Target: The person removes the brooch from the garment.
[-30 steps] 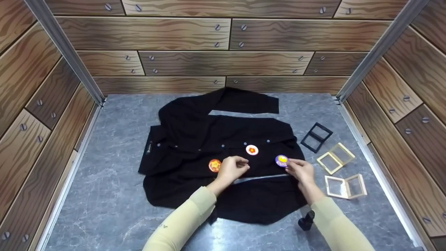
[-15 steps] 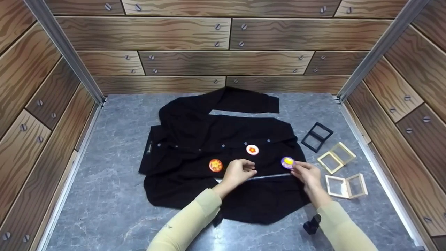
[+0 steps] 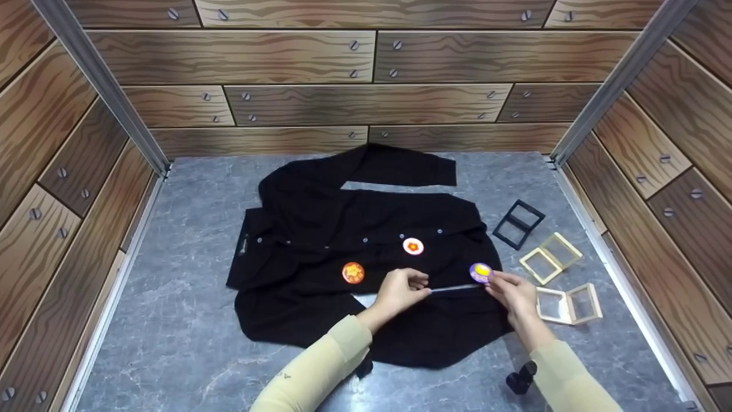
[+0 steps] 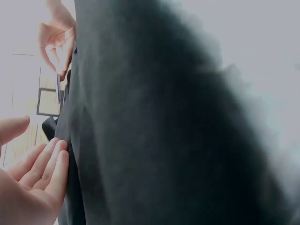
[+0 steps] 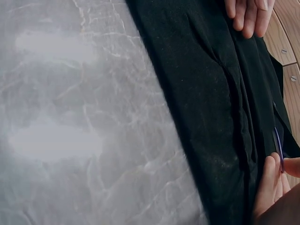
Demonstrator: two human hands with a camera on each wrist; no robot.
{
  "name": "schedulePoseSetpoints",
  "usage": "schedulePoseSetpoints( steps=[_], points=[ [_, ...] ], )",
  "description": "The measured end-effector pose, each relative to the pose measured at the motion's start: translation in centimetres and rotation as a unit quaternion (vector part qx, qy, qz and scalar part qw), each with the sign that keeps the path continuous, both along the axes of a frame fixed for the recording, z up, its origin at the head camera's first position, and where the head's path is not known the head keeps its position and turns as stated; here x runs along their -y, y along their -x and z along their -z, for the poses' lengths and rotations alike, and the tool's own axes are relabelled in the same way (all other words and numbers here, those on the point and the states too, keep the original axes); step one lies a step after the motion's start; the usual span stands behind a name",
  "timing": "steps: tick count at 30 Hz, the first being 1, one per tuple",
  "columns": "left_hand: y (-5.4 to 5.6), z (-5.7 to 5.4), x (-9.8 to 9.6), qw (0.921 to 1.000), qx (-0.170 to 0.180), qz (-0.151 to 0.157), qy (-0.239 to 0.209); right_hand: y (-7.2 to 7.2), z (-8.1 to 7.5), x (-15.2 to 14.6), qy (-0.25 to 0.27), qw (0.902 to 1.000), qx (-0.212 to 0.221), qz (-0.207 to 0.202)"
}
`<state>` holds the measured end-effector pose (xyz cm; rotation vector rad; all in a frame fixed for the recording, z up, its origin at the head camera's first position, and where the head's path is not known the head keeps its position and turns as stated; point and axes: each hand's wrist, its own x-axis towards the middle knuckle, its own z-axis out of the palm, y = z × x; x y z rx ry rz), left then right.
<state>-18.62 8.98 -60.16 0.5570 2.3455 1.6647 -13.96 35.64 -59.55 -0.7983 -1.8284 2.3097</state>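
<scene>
A black long-sleeved shirt lies spread out, its row of snaps facing up. My right hand pinches a round purple and yellow badge by its edge, over the shirt's right end. Seen edge-on in the right wrist view, the badge sits between thumb and fingers. With thumb apart and fingers loosely extended, my left hand is over the lower part of the shirt and holds nothing. An orange badge and a white badge with a red flower lie on the shirt.
Right of the shirt lie a black double frame, an opened yellow frame and an opened pale wooden frame. A small black device is at my right wrist. Wood-patterned walls enclose the grey marbled surface.
Both hands have shifted right and a little nearer to me. The purple badge has moved along in the right hand's pinch, while the other two badges stay in place.
</scene>
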Motion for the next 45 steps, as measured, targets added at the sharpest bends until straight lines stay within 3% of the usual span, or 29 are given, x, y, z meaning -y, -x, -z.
schedulePoseSetpoints(
  steps=[8, 28, 45],
  points=[
    [-0.6, 0.2, -0.4, 0.9998, -0.008, 0.012, -0.010, -0.6, -0.7, -0.2, 0.033, 0.9991, 0.026, 0.009],
    [-1.7, 0.1, -1.7, 0.9986, -0.012, 0.049, 0.018, -2.8, -0.7, -2.0, 0.020, 0.9991, 0.027, 0.024],
    [-2.8, 0.2, -2.7, 0.9963, -0.006, 0.083, 0.021, -4.9, -0.5, -3.9, 0.033, 0.9950, 0.026, 0.090]
  ],
)
